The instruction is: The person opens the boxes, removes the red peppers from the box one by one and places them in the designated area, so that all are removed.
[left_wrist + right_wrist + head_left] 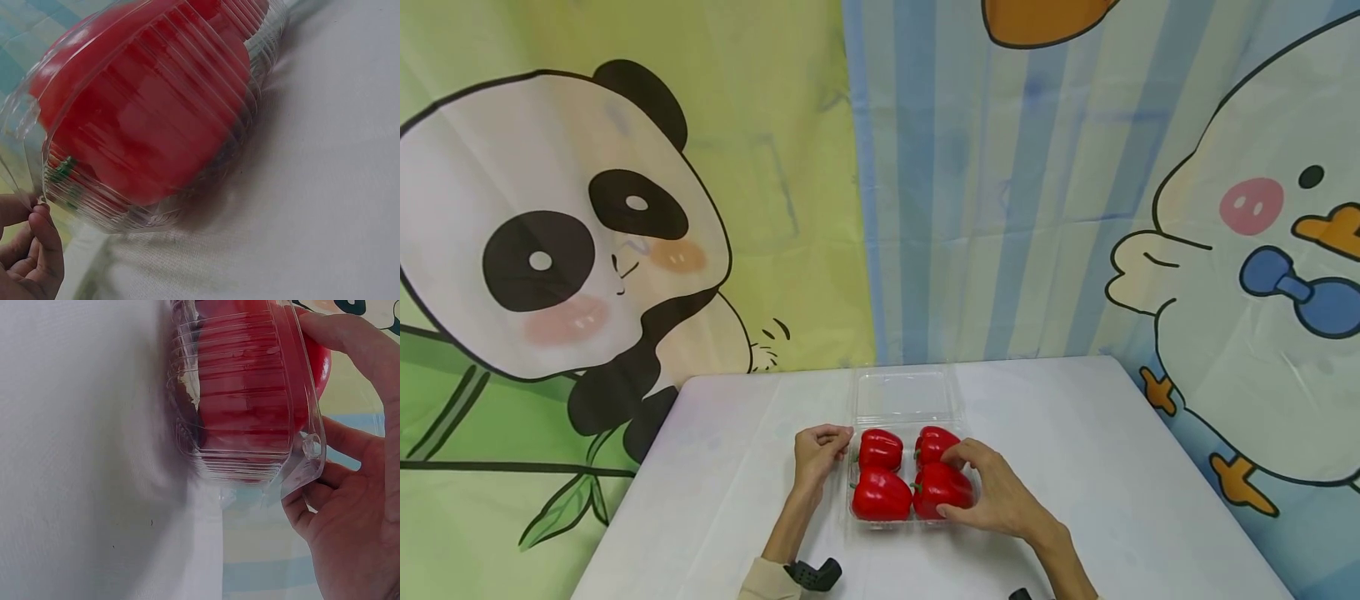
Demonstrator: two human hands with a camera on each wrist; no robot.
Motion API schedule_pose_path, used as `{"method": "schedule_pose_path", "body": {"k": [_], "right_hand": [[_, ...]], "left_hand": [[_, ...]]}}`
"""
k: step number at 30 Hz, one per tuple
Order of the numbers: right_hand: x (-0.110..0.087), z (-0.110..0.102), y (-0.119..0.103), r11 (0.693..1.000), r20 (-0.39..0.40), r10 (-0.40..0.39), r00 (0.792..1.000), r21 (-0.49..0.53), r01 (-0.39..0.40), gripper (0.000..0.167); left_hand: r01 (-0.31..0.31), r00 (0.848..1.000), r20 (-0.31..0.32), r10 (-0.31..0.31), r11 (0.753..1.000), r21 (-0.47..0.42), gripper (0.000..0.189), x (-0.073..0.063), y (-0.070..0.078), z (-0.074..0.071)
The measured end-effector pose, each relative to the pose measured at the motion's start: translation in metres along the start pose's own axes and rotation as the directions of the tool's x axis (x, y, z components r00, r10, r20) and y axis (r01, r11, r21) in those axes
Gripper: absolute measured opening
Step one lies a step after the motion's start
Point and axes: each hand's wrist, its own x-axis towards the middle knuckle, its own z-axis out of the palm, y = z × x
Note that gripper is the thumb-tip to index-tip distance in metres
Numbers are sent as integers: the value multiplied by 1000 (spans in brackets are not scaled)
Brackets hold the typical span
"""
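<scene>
A clear plastic clamshell box (891,524) on the table holds red bell peppers in two rows. My right hand (996,496) grips the front right pepper (938,490), thumb at its near side and fingers over its far side. Beside that one lies the front left pepper (880,497). Behind them are the back left pepper (880,450) and the back right pepper (932,443). At the box's left rim, my left hand (818,457) pinches the plastic edge between thumb and finger. In the right wrist view, the held pepper (244,381) sits inside the ribbed wall, its top above the rim.
The clear lid (904,398) lies folded back behind the box, toward the far edge of the white table (737,467). A curtain (805,208) with a cartoon panda and a white bird hangs behind and beside the table. Black bands circle the wrists.
</scene>
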Motion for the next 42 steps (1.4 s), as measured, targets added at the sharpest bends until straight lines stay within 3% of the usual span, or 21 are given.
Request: {"method": "schedule_pose_path", "body": {"k": [25,42], "right_hand": [[1,1,-6,1000,-31,-3,1000,27,3,61],[5,-10,-14,997,-62,-28,998,69,32,57]], "left_hand": [[-3,1000,6,3,1000,-3,19,1,-1,-1],[1,1000,5,-1,1000,-11,19,1,-1,0]]}}
